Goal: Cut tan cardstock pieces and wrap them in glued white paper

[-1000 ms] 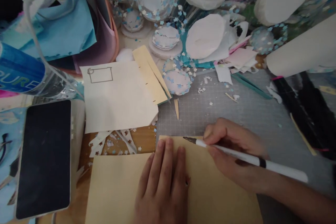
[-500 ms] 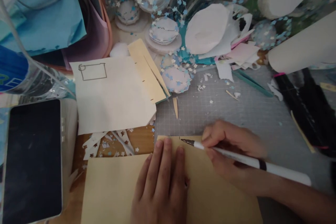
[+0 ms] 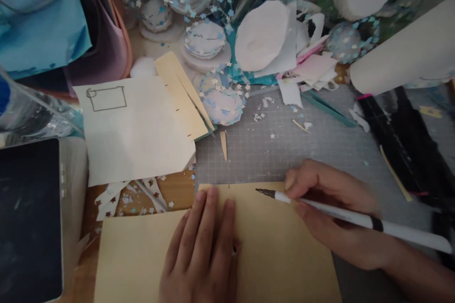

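A tan sheet of paper (image 3: 280, 241) lies at the front, partly over a grey gridded cutting mat (image 3: 245, 151). My left hand (image 3: 202, 251) presses flat on it, fingers stretched toward its top edge. Something small and dark shows beside the thumb side, too hidden to name. My right hand (image 3: 330, 213) grips a white marker pen (image 3: 341, 213) with a black band, its dark tip pointing left just over the sheet. One short dark mark sits on the top edge, right of my left fingertips. Another tan piece (image 3: 138, 251) extends left of my left hand.
White paper (image 3: 138, 142) with a drawn rectangle lies at left, a tan strip (image 3: 185, 104) on its edge. A dark-screened device (image 3: 28, 218) stands front left. Black markers (image 3: 405, 147), a white roll (image 3: 401, 52) and star-decorated white pieces (image 3: 204, 40) crowd the right and back.
The marker tip has moved right, away from the short mark on the sheet's top edge. My left hand keeps its place on the paper. The whole view has shifted slightly.
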`<action>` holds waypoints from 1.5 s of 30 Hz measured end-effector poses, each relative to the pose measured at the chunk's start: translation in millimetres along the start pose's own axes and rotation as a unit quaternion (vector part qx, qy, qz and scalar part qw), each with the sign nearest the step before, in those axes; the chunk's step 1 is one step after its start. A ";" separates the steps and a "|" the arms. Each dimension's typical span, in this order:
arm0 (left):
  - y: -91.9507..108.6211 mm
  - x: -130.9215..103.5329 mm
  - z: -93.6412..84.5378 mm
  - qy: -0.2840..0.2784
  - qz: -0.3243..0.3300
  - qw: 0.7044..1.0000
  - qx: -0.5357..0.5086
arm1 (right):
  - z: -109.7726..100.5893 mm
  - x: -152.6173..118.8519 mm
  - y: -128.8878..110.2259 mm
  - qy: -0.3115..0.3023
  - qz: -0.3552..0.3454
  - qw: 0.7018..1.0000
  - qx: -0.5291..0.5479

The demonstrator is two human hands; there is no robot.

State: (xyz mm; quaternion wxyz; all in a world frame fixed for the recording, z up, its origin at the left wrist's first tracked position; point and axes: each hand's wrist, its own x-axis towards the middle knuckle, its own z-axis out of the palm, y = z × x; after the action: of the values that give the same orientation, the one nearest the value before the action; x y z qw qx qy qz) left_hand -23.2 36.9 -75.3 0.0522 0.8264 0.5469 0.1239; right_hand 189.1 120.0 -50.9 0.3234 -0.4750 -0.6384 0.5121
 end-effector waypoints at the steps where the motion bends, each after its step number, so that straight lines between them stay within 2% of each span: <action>1: 0.0 -0.1 0.1 0.000 0.000 1.000 -0.001 | 0.2 -0.4 1.1 0.000 -0.003 1.000 0.002; 7: 0.4 0.5 1.5 0.012 0.002 1.000 -0.006 | 1.4 -4.2 10.5 0.001 -0.004 0.999 -0.034; 24: -0.2 -1.1 0.5 0.013 0.007 1.000 -0.019 | 3.4 -4.8 11.3 -0.004 0.009 0.998 -0.057; 45: -0.2 3.7 -3.6 -0.003 0.016 1.000 -0.023 | 1.4 -11.9 11.1 -0.028 0.066 0.997 -0.006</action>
State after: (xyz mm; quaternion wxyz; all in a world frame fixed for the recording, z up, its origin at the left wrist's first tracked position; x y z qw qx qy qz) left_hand -23.0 40.2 -71.3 0.0708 0.8342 0.5301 0.1342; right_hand 194.9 108.6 -61.1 0.2683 -0.5031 -0.6175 0.5418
